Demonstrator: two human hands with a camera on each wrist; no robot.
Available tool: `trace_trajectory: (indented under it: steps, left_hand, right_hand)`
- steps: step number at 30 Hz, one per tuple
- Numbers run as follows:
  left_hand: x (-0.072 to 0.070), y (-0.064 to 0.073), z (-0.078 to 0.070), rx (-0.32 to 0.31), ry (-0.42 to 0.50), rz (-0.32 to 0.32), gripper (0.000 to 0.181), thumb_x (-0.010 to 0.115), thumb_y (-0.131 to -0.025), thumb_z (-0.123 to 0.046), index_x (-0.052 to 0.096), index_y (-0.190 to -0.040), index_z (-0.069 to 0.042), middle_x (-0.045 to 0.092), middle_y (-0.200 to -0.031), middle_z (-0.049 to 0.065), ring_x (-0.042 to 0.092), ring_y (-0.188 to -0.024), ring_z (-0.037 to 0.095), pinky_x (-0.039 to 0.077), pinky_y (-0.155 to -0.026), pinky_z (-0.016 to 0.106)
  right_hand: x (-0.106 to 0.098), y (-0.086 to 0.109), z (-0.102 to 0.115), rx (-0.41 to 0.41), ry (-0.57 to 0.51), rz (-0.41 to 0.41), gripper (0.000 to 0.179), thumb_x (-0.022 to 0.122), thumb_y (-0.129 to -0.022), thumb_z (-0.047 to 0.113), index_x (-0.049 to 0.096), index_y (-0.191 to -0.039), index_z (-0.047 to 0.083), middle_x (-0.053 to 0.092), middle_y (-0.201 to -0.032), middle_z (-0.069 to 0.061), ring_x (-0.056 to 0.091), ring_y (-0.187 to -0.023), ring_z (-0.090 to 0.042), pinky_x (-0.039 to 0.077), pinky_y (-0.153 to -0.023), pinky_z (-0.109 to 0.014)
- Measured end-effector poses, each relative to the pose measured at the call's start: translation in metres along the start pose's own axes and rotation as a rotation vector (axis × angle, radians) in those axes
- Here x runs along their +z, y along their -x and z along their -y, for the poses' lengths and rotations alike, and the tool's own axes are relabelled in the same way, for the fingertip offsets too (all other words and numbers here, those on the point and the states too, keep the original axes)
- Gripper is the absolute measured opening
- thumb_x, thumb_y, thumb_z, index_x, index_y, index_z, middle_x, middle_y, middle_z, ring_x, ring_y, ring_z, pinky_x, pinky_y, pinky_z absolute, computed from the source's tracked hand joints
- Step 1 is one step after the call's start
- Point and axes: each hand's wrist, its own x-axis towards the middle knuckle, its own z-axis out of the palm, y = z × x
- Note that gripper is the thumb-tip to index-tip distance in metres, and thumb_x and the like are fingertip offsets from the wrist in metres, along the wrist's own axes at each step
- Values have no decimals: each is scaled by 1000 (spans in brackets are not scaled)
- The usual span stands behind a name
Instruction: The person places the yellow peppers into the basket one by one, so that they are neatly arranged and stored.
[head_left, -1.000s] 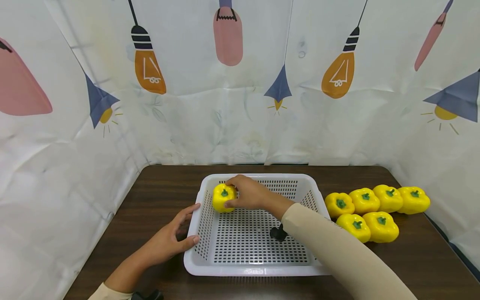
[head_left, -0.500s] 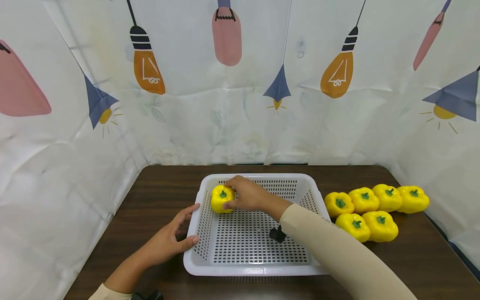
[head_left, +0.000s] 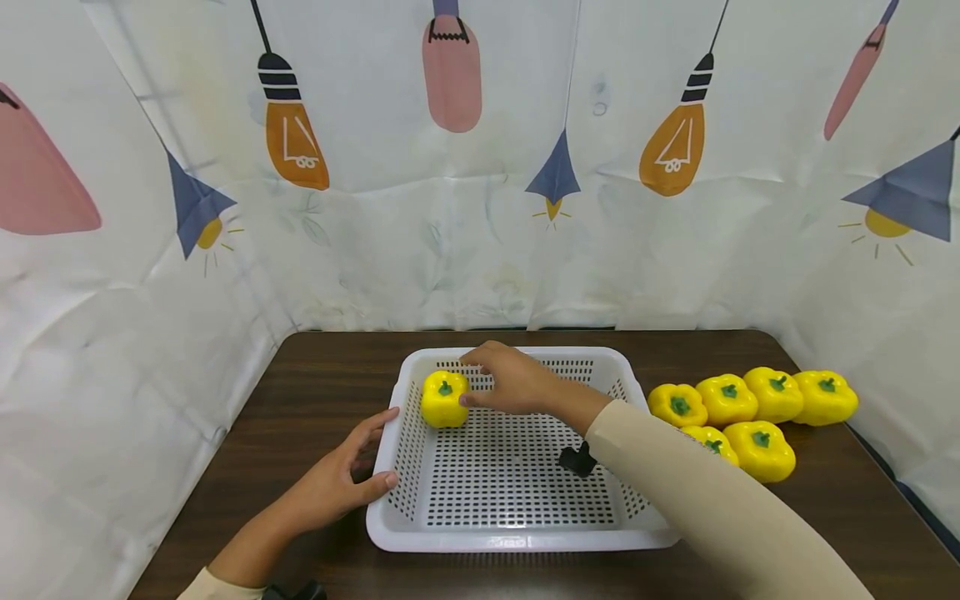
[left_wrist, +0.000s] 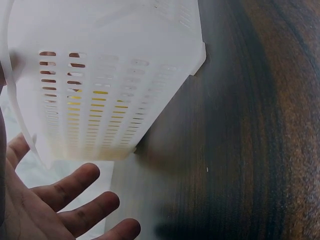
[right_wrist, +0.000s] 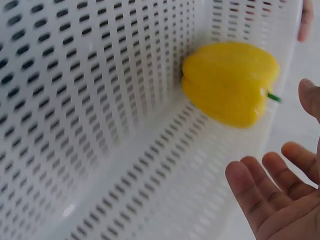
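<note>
A yellow bell pepper (head_left: pixel 444 400) with a green stem stands in the far left corner of a white perforated plastic basket (head_left: pixel 517 542). My right hand (head_left: pixel 513 382) hovers over the basket just right of that pepper, thumb and fingers spread apart. In the right wrist view a gap shows between the hand (right_wrist: pixel 280 195) and the pepper (right_wrist: pixel 230 82). At the basket's left rim my left hand (head_left: pixel 341 475) rests with thumb and fingers extended. The left wrist view shows its fingers (left_wrist: pixel 85 212) spread beside the basket's side wall (left_wrist: pixel 115 45).
Several yellow bell peppers (head_left: pixel 761 450) lie in two rows on the dark wooden table (head_left: pixel 315 392), right of the basket. One is partly hidden by the right sleeve (head_left: pixel 697 483). A patterned curtain (head_left: pixel 465 250) hangs behind the table.
My right hand has let go of the pepper and drawn slightly to the right, fingers parting. The pepper stays in the basket's corner. My left hand has kept its place at the rim.
</note>
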Motion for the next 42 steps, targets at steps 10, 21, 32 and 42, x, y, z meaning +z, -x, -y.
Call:
trace_trajectory:
  steps: [10,21,32,42]
  left_hand:
    - [-1,0,0,2,-6,-4,76,65,-87,-35,16,-145,-43,41,-136,12,51,-112,32,42,-91,53]
    - [1,-2,1,12,-8,2,77,66,-86,-36,16,-145,-42,42,-136,12,51,-113,32,42,-91,53]
    - [0,-1,0,-5,38,20,78,65,-87,-30,15,-146,-42,40,-137,14,53,-110,33,45,-87,50]
    - [0,0,-1,-6,50,26,78,64,-88,-28,14,-146,-42,39,-138,15,52,-110,35,46,-86,50]
  right_hand:
    - [-39,28,-6,-23,-21,-20,61,61,-84,53,50,-135,21,49,-130,9,53,-108,-11,46,-81,-31]
    - [-64,59,-19,-62,-28,-77,58,64,-84,50,51,-134,22,53,-127,4,54,-105,-13,48,-76,-27]
    - [-86,91,-44,-29,-47,-103,60,64,-83,50,50,-133,19,52,-129,4,53,-108,-17,50,-81,-37]
    - [-100,129,-68,42,-17,-137,65,62,-83,54,48,-135,18,51,-129,2,54,-107,-19,49,-81,-40]
